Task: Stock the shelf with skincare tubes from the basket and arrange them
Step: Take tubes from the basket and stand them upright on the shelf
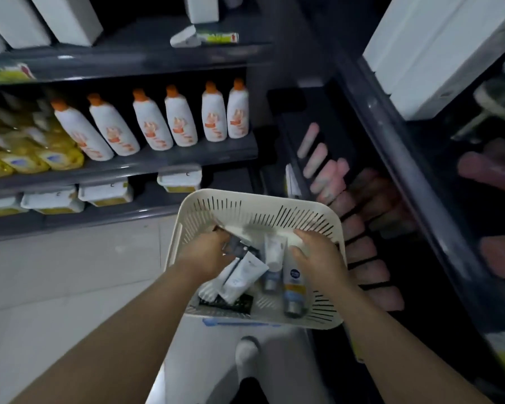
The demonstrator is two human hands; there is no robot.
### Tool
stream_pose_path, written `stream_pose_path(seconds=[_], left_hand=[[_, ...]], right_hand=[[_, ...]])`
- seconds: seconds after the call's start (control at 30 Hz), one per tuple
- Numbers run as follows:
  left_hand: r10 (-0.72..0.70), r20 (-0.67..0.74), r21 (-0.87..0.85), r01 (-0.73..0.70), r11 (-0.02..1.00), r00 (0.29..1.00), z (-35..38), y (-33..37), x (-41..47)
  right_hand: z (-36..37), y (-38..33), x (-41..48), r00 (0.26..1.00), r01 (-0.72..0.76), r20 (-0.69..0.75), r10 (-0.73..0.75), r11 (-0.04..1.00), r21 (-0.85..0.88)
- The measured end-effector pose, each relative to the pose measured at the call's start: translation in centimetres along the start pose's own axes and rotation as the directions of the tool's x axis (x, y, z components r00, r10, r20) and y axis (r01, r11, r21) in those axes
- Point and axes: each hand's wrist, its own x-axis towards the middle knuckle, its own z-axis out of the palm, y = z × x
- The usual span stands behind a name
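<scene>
A cream slotted basket (216, 205) sits low in front of me with several skincare tubes lying in it. Both my hands reach into it. My left hand (207, 253) curls over a dark object and the tops of the white tubes (242, 277) on the left side. My right hand (315, 253) rests on a white tube with a blue and yellow label (294, 287); a smaller white tube (274, 255) lies between the hands. Whether either hand truly grips anything is hidden by the fingers. The dark shelf (303, 121) to the right holds a row of pink tubes (330, 182), blurred.
On the left, grey shelves carry white bottles with orange caps (181, 121), yellow packs (27, 156) and white tubs (105, 193) below. White boxes (438, 53) stand on the upper right shelf. Pale floor tiles (70, 272) lie to the left; my socked foot (247, 354) is under the basket.
</scene>
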Motion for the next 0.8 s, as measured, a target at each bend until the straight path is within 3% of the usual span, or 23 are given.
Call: stream_pose_path(seconds=[0.27, 0.5, 0.6, 0.7, 0.8], left_hand=[[-0.17, 0.219, 0.046, 0.164, 0.985, 0.961, 9.8, -3.2, 7.9], [-0.17, 0.298, -0.011, 0.182, 0.983, 0.939, 13.8, -2.9, 10.2], [-0.184, 0.268, -0.062, 0.208, 0.976, 0.946, 13.1, -2.9, 10.1], [-0.215, 0.151, -0.21, 0.244, 0.947, 0.965, 11.0, -3.3, 9.8], [-0.252, 0.027, -0.245, 0.25, 0.937, 0.967, 8.6, -4.0, 9.7]], right_hand=[[7.0, 4.8, 5.5, 0.992, -0.068, 0.109, 0.064, 0.997, 0.034], [9.8, 7.2, 8.0, 0.981, -0.14, 0.14, 0.133, 0.989, 0.043], [10.5, 7.8, 8.7, 0.975, -0.172, 0.15, 0.164, 0.984, 0.04], [11.4, 8.1, 9.4, 0.961, -0.217, 0.182, 0.21, 0.976, 0.017], [12.6, 7.7, 10.2, 0.94, -0.287, 0.206, 0.272, 0.957, 0.048]])
